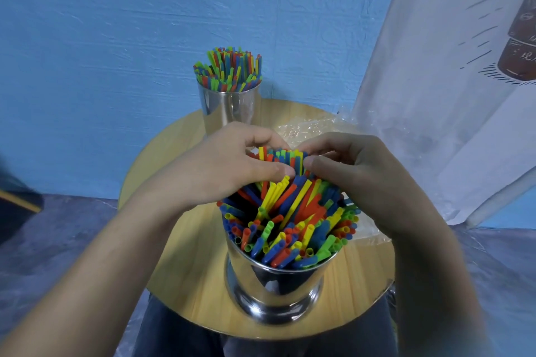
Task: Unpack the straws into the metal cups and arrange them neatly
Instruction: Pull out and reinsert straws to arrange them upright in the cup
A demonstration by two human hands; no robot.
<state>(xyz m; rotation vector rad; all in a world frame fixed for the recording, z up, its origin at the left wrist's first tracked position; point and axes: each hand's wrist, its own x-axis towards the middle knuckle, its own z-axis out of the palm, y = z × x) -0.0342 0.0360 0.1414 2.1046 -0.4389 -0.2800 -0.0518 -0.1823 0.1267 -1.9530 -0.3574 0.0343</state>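
A shiny metal cup (275,284) stands near the front of the round wooden table (191,255), packed with colourful straws (293,226). Above its far side, my left hand (229,165) and my right hand (356,174) together grip a bunch of straws (285,158), fingers curled round it from both sides, thumbs meeting in front. A second metal cup (229,107) at the table's far edge holds upright straws (229,69).
Crumpled clear plastic wrapping (307,127) lies on the table at the back right, behind my right hand. A white printed cloth (452,81) hangs at the right. A blue wall stands behind the table. My knees show under the front edge.
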